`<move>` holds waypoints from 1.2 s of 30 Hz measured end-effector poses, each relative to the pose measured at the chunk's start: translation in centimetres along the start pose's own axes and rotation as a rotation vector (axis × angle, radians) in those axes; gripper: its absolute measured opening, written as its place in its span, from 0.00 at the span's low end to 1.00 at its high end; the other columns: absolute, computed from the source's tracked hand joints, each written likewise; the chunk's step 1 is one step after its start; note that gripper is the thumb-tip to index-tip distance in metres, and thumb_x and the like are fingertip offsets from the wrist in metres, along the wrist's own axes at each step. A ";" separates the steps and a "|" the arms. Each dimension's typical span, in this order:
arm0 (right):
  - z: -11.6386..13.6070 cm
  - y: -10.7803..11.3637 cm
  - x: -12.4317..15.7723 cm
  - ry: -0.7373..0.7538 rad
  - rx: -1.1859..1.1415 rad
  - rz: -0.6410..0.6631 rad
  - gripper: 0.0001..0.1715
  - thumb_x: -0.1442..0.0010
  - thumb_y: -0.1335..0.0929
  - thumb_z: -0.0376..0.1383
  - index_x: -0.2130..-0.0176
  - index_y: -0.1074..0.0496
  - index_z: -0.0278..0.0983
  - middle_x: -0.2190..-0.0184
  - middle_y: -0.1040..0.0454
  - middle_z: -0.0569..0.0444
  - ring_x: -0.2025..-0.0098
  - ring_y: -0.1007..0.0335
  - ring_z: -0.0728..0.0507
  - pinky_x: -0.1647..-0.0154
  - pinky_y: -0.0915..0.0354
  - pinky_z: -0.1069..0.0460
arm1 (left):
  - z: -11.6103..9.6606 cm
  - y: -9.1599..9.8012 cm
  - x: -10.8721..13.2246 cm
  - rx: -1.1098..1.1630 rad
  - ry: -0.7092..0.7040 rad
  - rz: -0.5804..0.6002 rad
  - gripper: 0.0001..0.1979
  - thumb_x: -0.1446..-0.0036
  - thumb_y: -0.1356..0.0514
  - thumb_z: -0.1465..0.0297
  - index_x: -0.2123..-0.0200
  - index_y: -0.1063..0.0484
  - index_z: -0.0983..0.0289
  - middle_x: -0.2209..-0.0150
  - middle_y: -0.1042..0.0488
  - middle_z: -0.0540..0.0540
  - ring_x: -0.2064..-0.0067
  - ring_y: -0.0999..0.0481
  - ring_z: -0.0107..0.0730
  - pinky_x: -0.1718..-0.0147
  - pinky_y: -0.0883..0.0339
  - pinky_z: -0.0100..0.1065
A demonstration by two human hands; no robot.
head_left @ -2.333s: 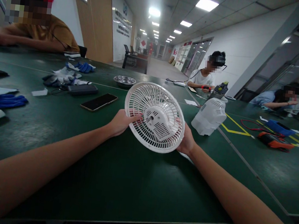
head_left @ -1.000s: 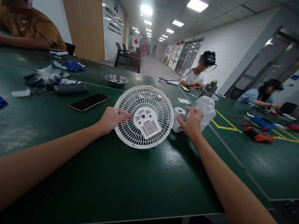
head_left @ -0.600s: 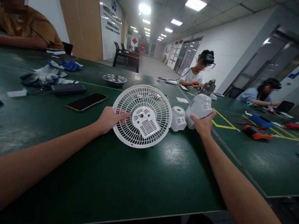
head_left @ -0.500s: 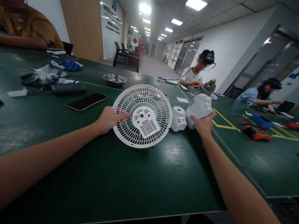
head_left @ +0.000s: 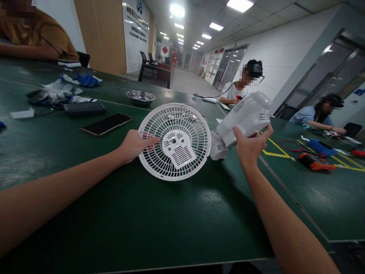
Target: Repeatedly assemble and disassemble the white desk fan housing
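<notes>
A round white fan grille (head_left: 170,171) with a slotted hub stands tilted over the green table. My left hand (head_left: 134,145) grips its left rim, thumb on the ribs. Off to the right, my right hand (head_left: 252,147) is closed around a white plastic fan housing (head_left: 246,113) with vent slots, which it holds raised and slanting. A smaller white vented piece (head_left: 218,146) sits between the grille and the housing; whether it is joined to the housing I cannot tell. Part of the smaller piece is hidden behind the grille's right rim.
A phone (head_left: 106,124), a dark case (head_left: 84,108) and work gloves (head_left: 54,91) lie to the left. Farther back is a metal bowl (head_left: 140,97). An orange multimeter (head_left: 316,163) lies at the right. Other people sit around the table.
My right hand has lifted the fan housing and tipped it over to the right. The grille and my left hand have hardly moved.
</notes>
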State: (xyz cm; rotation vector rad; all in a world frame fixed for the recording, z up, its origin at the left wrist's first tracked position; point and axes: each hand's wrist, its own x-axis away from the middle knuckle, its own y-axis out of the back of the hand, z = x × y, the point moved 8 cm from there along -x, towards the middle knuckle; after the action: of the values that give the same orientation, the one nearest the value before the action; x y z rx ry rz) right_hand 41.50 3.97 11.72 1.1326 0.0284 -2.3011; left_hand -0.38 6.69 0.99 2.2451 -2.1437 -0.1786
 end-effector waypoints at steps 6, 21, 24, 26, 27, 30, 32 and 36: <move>-0.1 -3.2 2.5 0.000 0.118 0.216 0.56 0.55 0.24 0.54 0.37 0.46 0.37 0.55 0.22 0.40 0.55 0.23 0.29 0.51 0.31 0.35 | -0.7 -0.3 0.6 0.010 -0.019 0.007 0.11 0.51 0.27 0.67 0.66 0.21 0.66 0.69 0.19 0.57 0.71 0.20 0.37 0.69 0.24 0.41; -8.6 1.5 -3.7 -0.128 0.108 0.011 0.58 0.62 0.22 0.50 0.39 0.43 0.38 0.56 0.22 0.45 0.53 0.25 0.31 0.48 0.34 0.34 | -0.2 -0.1 0.2 0.012 -0.006 0.012 0.12 0.52 0.26 0.67 0.66 0.21 0.67 0.70 0.19 0.56 0.71 0.20 0.36 0.69 0.25 0.40; -10.1 1.6 -4.0 -0.134 0.090 0.039 0.56 0.61 0.22 0.50 0.39 0.42 0.38 0.57 0.22 0.47 0.55 0.24 0.33 0.48 0.34 0.35 | -0.2 0.0 0.2 0.042 -0.008 0.009 0.13 0.53 0.26 0.67 0.66 0.21 0.67 0.69 0.19 0.57 0.70 0.20 0.37 0.69 0.24 0.40; -10.3 1.8 -4.3 -0.113 0.070 0.017 0.53 0.58 0.23 0.52 0.40 0.41 0.37 0.56 0.23 0.46 0.55 0.24 0.34 0.49 0.32 0.37 | -0.2 -0.1 0.3 0.052 -0.010 0.020 0.13 0.53 0.26 0.67 0.66 0.21 0.67 0.69 0.19 0.57 0.70 0.20 0.37 0.68 0.24 0.40; -10.2 1.9 -4.4 -0.093 0.054 -0.004 0.51 0.56 0.24 0.52 0.40 0.40 0.37 0.55 0.23 0.45 0.55 0.24 0.35 0.49 0.32 0.38 | -0.2 -0.1 0.3 0.050 -0.009 0.022 0.13 0.53 0.26 0.67 0.65 0.21 0.67 0.69 0.19 0.57 0.70 0.20 0.37 0.68 0.24 0.41; -9.9 2.1 -5.1 -0.026 0.006 -0.062 0.49 0.55 0.24 0.53 0.41 0.37 0.35 0.51 0.24 0.42 0.54 0.25 0.36 0.51 0.30 0.40 | -0.1 -0.1 0.2 0.036 0.000 0.014 0.14 0.53 0.26 0.67 0.65 0.21 0.67 0.69 0.19 0.57 0.70 0.20 0.38 0.68 0.23 0.41; -9.9 2.0 -5.4 -0.016 -0.038 -0.074 0.50 0.56 0.24 0.52 0.41 0.36 0.33 0.50 0.24 0.41 0.54 0.24 0.36 0.50 0.30 0.40 | -0.1 0.0 0.1 0.033 -0.002 0.007 0.13 0.53 0.26 0.67 0.65 0.21 0.67 0.69 0.19 0.57 0.70 0.20 0.37 0.68 0.24 0.41; -9.6 1.7 -5.3 0.005 -0.131 -0.059 0.50 0.54 0.25 0.52 0.40 0.38 0.32 0.49 0.25 0.40 0.53 0.24 0.36 0.50 0.29 0.40 | -0.1 -0.1 0.1 0.018 -0.004 -0.001 0.11 0.52 0.27 0.68 0.67 0.21 0.66 0.71 0.20 0.56 0.72 0.21 0.36 0.70 0.25 0.40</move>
State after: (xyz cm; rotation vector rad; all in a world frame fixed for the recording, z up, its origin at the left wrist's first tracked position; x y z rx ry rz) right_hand 51.80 7.59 9.86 1.0833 0.2142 -2.3111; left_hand -0.31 6.54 1.10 2.2573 -2.1553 -0.1643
